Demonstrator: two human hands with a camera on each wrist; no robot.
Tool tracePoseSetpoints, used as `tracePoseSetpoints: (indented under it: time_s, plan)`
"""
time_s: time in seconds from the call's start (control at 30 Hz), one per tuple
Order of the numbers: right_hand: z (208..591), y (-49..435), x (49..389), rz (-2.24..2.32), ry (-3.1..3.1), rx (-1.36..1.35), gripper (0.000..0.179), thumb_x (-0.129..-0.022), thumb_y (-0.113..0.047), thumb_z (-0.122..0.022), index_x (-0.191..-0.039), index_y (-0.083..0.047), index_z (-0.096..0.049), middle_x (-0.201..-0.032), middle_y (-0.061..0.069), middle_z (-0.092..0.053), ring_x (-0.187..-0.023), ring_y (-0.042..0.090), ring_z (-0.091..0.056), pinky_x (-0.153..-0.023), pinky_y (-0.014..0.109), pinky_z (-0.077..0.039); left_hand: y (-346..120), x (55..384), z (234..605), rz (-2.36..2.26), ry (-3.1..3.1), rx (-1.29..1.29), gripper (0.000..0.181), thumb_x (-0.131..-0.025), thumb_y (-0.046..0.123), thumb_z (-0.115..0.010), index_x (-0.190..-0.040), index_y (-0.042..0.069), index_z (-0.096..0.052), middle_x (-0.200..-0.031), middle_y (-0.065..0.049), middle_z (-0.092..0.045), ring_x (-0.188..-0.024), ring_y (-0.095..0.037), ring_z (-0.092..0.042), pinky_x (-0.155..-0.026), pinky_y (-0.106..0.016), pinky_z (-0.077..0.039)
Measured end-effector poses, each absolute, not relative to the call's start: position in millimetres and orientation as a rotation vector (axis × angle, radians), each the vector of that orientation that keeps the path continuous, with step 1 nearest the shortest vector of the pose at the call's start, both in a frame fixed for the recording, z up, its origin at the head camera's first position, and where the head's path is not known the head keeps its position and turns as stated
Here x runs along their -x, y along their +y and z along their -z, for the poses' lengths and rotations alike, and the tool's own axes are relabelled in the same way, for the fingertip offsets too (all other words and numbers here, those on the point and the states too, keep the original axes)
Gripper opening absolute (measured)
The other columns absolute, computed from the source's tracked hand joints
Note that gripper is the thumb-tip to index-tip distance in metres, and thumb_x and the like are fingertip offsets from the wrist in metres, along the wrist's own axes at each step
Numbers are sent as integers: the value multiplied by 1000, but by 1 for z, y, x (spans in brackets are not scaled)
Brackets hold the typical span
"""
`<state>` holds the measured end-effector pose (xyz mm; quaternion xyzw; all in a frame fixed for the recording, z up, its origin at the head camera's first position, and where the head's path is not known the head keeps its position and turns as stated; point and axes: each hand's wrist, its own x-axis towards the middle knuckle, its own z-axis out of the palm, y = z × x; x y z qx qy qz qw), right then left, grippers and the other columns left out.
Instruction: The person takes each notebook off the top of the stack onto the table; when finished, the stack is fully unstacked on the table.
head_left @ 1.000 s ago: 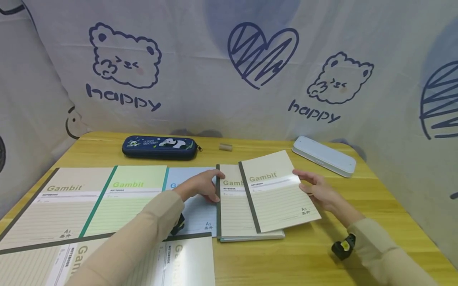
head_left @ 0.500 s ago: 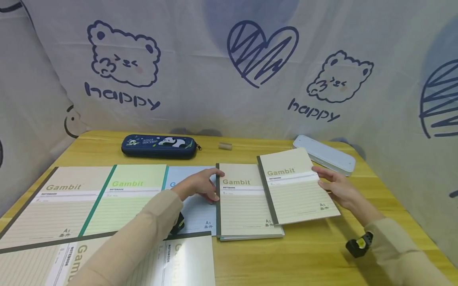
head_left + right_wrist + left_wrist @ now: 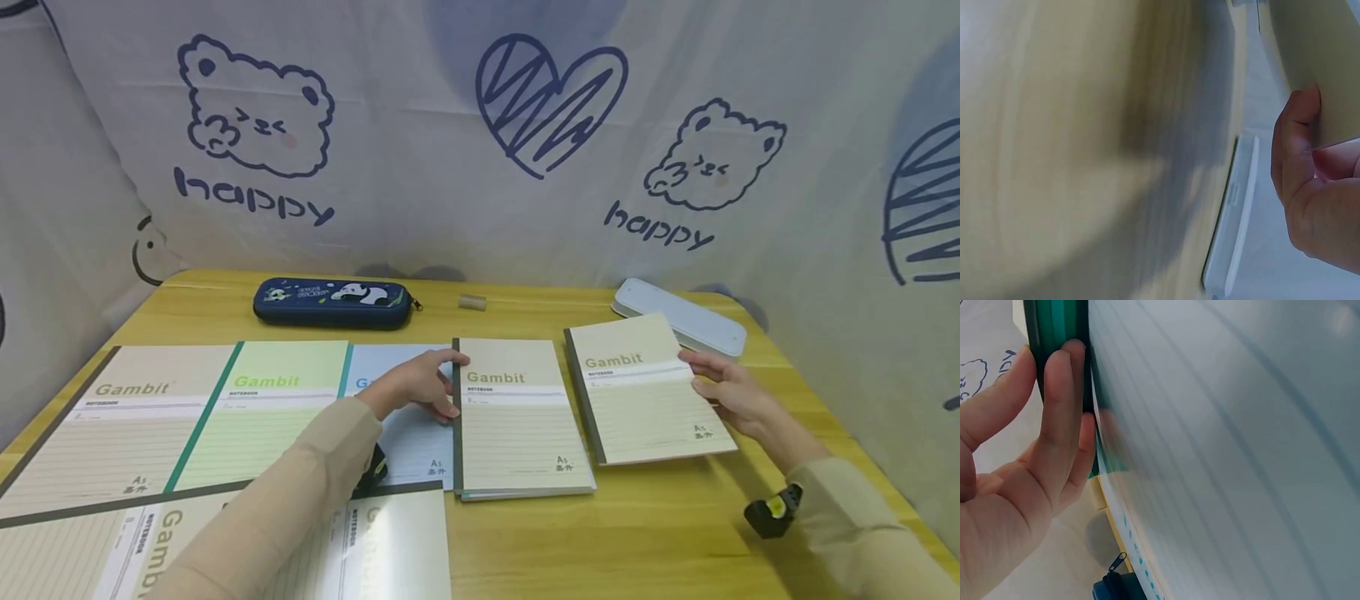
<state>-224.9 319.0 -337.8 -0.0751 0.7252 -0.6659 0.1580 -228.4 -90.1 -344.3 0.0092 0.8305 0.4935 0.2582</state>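
My right hand (image 3: pixel 731 392) pinches a cream Gambit notebook (image 3: pixel 648 400) by its right edge, thumb on the cover. In the right wrist view this notebook (image 3: pixel 1322 62) is raised off the table, its underside facing the camera. My left hand (image 3: pixel 423 383) holds the dark-spined edge of a notebook stack (image 3: pixel 517 433) with a cream cover on top. In the left wrist view the left hand (image 3: pixel 1041 437) has its fingertips against the stack's green spines (image 3: pixel 1063 325). Left of the stack lie a blue notebook (image 3: pixel 408 467), a green notebook (image 3: pixel 262 433) and a beige notebook (image 3: pixel 135 433).
More cream notebooks (image 3: pixel 397 550) lie sideways along the front left, partly under the left sleeve. A navy panda pencil case (image 3: pixel 330 304), a small tan cylinder (image 3: pixel 472 302) and a pale blue case (image 3: pixel 682 317) stand along the back of the wooden table (image 3: pixel 525 550).
My right hand has moved the cream notebook to the right, from overlapping the stack to beside it. The stack's top cover now shows fully. My left hand has stayed at the spine.
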Motion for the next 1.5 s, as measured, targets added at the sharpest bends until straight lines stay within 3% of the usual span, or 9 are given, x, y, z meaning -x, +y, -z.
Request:
tracePoseSetpoints:
  time_s: [0.27,0.37,0.47,0.57,0.7,0.9,1.03,1.2,1.5]
  plan:
    - [345,315,225,1831,2132,162,32,-90,3,-46,-104,-24,-56,-94,-7,-55,-78,9,-57,-64,25,-50,-91,231,345,-1322,2239,-29,79,-66,-14,-70,-133,14,-40,-98,-17,-47,-66,-21,-57,-57,-29,-53]
    - [347,313,224,1749,2204,146,31,-90,3,-46,-119,-9,-51,-98,-5,-53,-78,9,-57,-64,26,-51,-91,231,345,-1326,2230,-30,79,-66,-15,-70,-133,13,-40,-98,-17,-46,-65,-21,-57,-57,-29,-53]
    - [348,311,224,1647,2281,143,44,-91,0,-46,-131,9,-31,-109,5,-49,-77,9,-58,-64,28,-51,-90,230,345,-1336,2225,-31,79,-66,-16,-69,-133,12,-39,-97,-18,-46,-64,-21,-57,-57,-30,-53]
    - [348,307,224,1563,2329,138,52,-90,0,-47,-132,14,-20,-121,24,-41,-77,9,-58,-66,29,-51,-91,230,346,-1338,2226,-28,78,-66,-16,-69,-133,12,-39,-96,-17,-46,-63,-21,-57,-57,-30,-53]
    - [348,305,224,1437,2384,166,53,-87,2,-51,-130,18,-23,-129,38,-29,-75,7,-57,-64,27,-51,-91,229,345,-1329,2236,-30,78,-66,-16,-69,-133,12,-39,-95,-17,-46,-63,-21,-58,-56,-30,-53]
    - [351,303,225,1244,2472,212,57,-83,-5,-59,-126,19,-30,-127,37,-32,-71,6,-53,-56,23,-46,-90,229,343,-1316,2236,-25,78,-66,-15,-69,-133,13,-39,-95,-17,-46,-63,-21,-57,-57,-29,-53]
    - [346,299,225,1080,2563,267,55,-84,-11,-60,-124,19,-36,-126,36,-35,-90,25,-56,-68,30,-48,-90,229,343,-1319,2233,-31,78,-67,-16,-69,-133,12,-39,-95,-17,-45,-63,-21,-57,-57,-29,-53]
    - [338,288,223,976,2706,315,51,-87,-15,-57,-123,16,-40,-122,36,-40,-108,45,-43,-86,46,-42,-90,229,343,-1333,2238,-38,78,-66,-16,-68,-133,11,-39,-93,-16,-45,-63,-21,-57,-57,-30,-53]
    - [333,254,224,1160,2662,310,42,-87,-11,-57,-119,12,-47,-115,28,-51,-96,31,-52,-69,32,-50,-90,228,343,-1311,2256,-27,79,-66,-15,-69,-133,12,-38,-94,-16,-45,-66,-21,-57,-57,-29,-53]
